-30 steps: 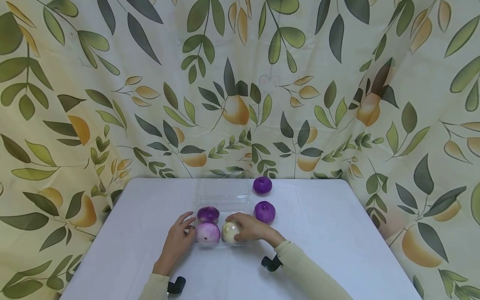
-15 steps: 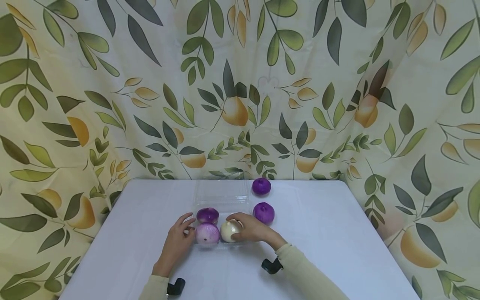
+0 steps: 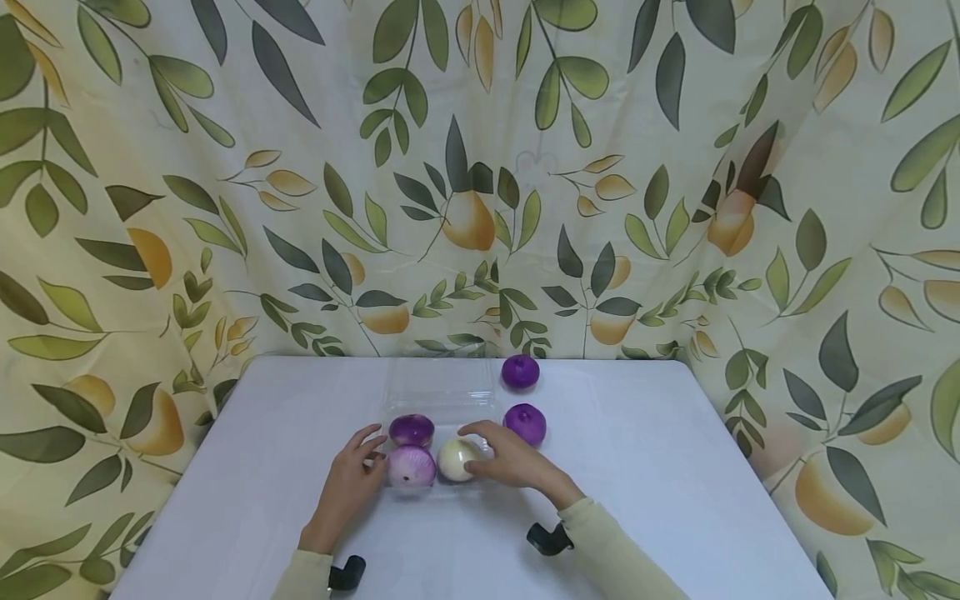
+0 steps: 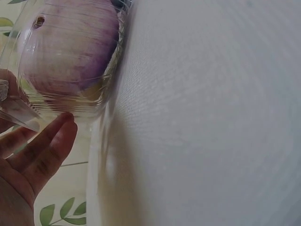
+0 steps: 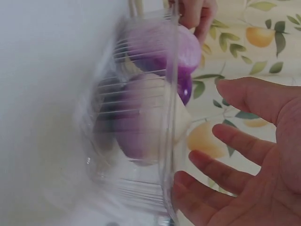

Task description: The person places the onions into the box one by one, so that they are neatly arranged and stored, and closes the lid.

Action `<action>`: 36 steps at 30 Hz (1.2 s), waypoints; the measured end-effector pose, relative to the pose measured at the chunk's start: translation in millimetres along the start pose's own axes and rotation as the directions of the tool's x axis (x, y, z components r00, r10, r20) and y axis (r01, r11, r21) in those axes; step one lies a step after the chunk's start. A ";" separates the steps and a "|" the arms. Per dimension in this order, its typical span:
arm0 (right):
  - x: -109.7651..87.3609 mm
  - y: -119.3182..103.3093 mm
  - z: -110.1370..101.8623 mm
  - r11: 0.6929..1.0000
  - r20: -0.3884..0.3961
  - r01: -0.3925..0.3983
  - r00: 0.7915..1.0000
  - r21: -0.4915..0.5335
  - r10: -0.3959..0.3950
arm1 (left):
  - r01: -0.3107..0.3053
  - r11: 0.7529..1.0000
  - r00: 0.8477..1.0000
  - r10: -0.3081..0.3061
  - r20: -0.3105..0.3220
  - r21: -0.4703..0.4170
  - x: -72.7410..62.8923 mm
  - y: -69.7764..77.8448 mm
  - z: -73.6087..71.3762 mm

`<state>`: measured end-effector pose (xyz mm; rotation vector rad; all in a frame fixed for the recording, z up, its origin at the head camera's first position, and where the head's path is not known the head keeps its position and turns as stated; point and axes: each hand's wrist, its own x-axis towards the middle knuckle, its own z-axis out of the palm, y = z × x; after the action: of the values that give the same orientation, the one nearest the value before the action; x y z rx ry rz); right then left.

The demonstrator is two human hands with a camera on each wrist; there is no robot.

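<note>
A clear plastic clamshell box (image 5: 141, 186) lies on the table with its lid (image 3: 441, 385) folded back. In its left half are a dark purple onion (image 3: 412, 430) and, nearer, a pale purple onion (image 3: 412, 467). To their right sits a whitish onion (image 3: 454, 461). My left hand (image 3: 352, 479) holds the box's left edge, its rim between thumb and fingers; a fingertip (image 4: 66, 123) touches the side wall. My right hand (image 3: 517, 460) hovers over the box's right side, fingers (image 5: 230, 141) spread and apart from the whitish onion in the right wrist view.
Two more purple onions, one nearer (image 3: 525, 424) and one at the back edge (image 3: 521, 372), stand right of the box on the white table (image 3: 637, 450). A leaf-patterned curtain (image 3: 480, 167) hangs behind. Black wrist cameras (image 3: 550, 539) sit by both sleeves.
My right hand has let go of the whitish onion, its fingers opening and drawing slightly to the right. The left hand stays at the box's edge.
</note>
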<state>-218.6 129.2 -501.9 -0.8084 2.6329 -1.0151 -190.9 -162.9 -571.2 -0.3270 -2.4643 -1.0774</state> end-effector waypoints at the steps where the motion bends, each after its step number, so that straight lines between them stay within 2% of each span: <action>1: -1.2 -0.8 -0.9 1.000 -0.005 -0.006 1.000 0.002 0.006 | -0.002 1.000 1.000 0.002 -0.001 -0.001 -0.1 -0.8 0.3; 9: -6.6 -8.8 -10.9 1.000 -0.041 0.001 0.999 0.008 -0.001 | -0.030 0.999 0.999 0.030 -0.027 0.014 -0.3 -1.4 0.4; 19: -11.2 -13.7 -22.8 1.000 -0.131 0.019 0.991 -0.006 -0.020 | -0.034 0.999 0.999 0.034 -0.037 0.007 0.2 -1.1 0.2; 22: -13.1 -13.1 -26.4 1.000 -0.150 0.012 0.989 0.013 -0.010 | -0.029 0.999 0.999 0.030 -0.033 0.021 -0.8 -2.2 0.9; 28: -15.3 -12.1 -37.6 0.998 -0.231 0.055 0.972 0.025 -0.047 | 0.004 1.000 1.000 -0.004 -0.029 -0.004 0.3 -1.4 0.3; 36: -22.7 -4.0 -45.1 0.992 -0.291 0.019 0.957 0.127 0.019 | 0.001 1.000 1.000 -0.001 -0.030 0.018 -0.6 -0.6 0.8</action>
<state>-214.8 164.6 -465.8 -0.6748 2.7658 -1.3847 -190.8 -162.7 -572.3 -0.3019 -2.4463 -1.0519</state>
